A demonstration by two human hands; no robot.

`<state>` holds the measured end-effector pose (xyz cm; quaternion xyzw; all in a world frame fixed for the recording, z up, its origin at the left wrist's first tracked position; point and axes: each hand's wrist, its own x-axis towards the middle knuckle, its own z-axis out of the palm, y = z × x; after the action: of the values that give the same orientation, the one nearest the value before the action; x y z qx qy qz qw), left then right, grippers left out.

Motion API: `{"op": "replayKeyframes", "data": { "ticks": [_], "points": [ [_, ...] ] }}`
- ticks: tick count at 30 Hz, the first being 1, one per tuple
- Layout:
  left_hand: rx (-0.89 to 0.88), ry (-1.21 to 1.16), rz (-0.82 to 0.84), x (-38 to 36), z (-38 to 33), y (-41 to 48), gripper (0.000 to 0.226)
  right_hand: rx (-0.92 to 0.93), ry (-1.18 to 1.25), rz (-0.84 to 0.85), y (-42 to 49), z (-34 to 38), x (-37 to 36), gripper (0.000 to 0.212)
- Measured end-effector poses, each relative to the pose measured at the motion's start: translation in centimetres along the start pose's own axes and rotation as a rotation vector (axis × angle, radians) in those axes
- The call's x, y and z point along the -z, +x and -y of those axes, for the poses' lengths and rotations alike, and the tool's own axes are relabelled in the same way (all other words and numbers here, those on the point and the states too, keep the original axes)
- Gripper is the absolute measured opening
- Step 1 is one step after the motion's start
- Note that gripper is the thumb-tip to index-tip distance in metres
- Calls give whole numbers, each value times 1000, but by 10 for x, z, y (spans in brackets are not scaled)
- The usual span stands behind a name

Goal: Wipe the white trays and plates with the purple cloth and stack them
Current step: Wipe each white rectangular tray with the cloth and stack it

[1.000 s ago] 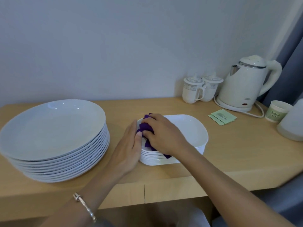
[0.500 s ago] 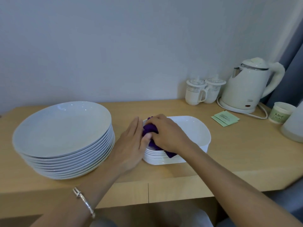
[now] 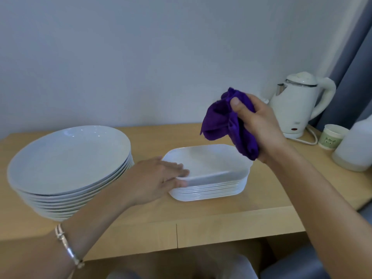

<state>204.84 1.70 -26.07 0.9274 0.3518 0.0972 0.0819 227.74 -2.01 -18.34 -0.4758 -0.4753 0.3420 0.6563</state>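
One cloth [image 3: 220,119] in right hand [image 3: 259,125], apparently above trays [image 3: 217,191].

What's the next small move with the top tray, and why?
Probably lift the top tray off its stack with the left hand: fingers lie over its left rim, thumb under that edge, while the right hand holds the purple cloth in the air, clear of the tray.
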Motion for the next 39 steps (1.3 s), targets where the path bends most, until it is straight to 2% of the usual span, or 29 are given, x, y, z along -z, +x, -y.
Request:
{"op": "replayKeyframes", "data": {
  "ticks": [1,6,9,11,13,15,18,21,25,29,31,33,35,36,39],
  "points": [
    [44,-102,-58,6,-3,2,70,0,39,-3,-1,4,1,12],
    [230,-603,-603,32,-15,32,27,129,112,-51,-4,20,-1,15],
    [426,-894,-709,18,-7,52,24,198,-23,-58,-3,18,-6,14],
    [531,-948,-715,0,-4,59,22,225,-150,-39,-3,7,-10,15],
    [610,-759,-695,-11,-4,57,25,230,-287,8,-4,-9,-16,19],
    [599,-611,-646,-18,-4,53,35,223,-439,95,-8,-31,-24,23],
    [570,-589,-482,-30,-2,47,50,256,-730,262,-13,-66,-33,30],
    [558,-555,-395,-40,-5,42,58,311,-938,312,-12,-81,-32,35],
    [565,-499,-347,-40,-8,42,57,325,-1065,292,-4,-87,-27,39],
    [579,-454,-283,-37,-11,46,57,332,-1128,159,3,-92,-22,39],
    [576,-435,-270,-37,-11,47,58,412,-1069,208,-7,-92,-31,40],
    [567,-442,-259,-37,-9,47,59,488,-1011,349,-19,-92,-38,40],
    [563,-461,-276,-38,-8,46,57,501,-1017,403,-8,-90,-25,35],
    [558,-467,-287,-39,-7,46,57,462,-1038,366,5,-90,-13,34],
    [541,-476,-304,-41,-8,46,57,256,-1080,114,33,-89,17,38]
  ]
}}
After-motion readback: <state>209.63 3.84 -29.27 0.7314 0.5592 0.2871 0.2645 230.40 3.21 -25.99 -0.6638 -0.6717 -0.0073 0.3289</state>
